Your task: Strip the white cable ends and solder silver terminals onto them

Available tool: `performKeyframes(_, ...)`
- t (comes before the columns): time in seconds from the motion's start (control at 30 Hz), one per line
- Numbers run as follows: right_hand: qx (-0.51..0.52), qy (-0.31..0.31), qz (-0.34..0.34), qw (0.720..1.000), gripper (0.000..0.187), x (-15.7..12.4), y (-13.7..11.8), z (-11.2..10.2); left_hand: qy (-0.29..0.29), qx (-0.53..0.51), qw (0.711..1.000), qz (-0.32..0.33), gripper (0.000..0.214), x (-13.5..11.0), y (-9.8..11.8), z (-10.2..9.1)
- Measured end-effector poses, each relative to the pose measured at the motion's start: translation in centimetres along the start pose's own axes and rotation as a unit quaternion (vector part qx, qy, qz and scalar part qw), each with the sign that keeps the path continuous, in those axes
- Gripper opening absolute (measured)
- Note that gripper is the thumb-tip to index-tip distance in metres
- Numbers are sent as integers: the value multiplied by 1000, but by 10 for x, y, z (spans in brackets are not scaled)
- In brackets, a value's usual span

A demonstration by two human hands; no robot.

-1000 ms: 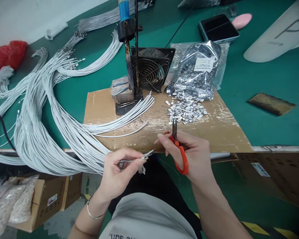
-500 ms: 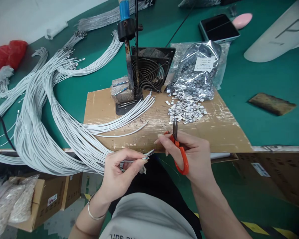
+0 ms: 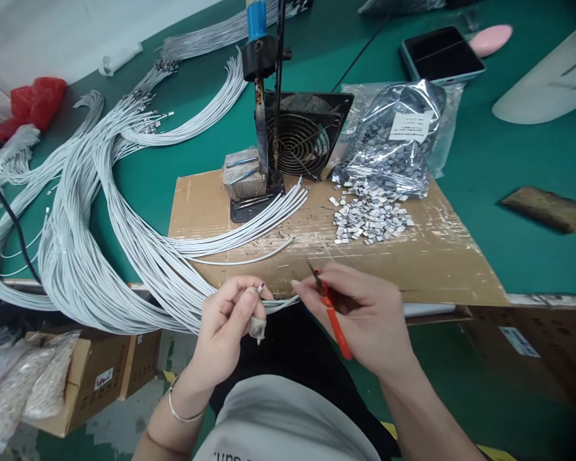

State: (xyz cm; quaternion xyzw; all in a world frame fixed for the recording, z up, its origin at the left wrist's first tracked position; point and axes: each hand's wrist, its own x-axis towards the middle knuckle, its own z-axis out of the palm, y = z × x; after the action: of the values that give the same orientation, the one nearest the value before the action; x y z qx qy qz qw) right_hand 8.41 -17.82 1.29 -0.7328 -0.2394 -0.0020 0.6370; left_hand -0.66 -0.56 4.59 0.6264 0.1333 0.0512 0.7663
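The left hand [image 3: 230, 320] pinches one thin white wire [image 3: 281, 302] between curled fingers, at the near edge of the cardboard sheet [image 3: 432, 266]. Just right of it, the right hand [image 3: 365, 314] is closed around one pair of orange-handled pliers [image 3: 330, 307], tips near the wire's end. Farther off lie one heap of small metal pieces [image 3: 369, 218], one silver bag [image 3: 393, 141], one fan [image 3: 304, 137] and one phone [image 3: 439, 54]. The white cables on the left are too many to count.
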Motion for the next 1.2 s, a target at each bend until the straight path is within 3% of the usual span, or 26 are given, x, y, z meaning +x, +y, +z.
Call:
performKeyframes(0.27, -34, -47, -57, 997, 37, 1, -3, 11, 5, 32, 999, 8, 26, -3, 4, -6)
performKeyframes(0.47, -73, -108, -90, 987, 41, 0, -2, 16, -23, -50, 998, 6, 26, 0, 7, -12)
performKeyframes(0.73, -81, -105, -116, 984, 40, 2, -7, 21, -11, -110, 994, -16, 19, 1, 9, -13)
performKeyframes(1.2, -152, -94, -161, 971, 35, 3, -8, 18, 7, -46, 999, -28, 30, 1, 11, -14)
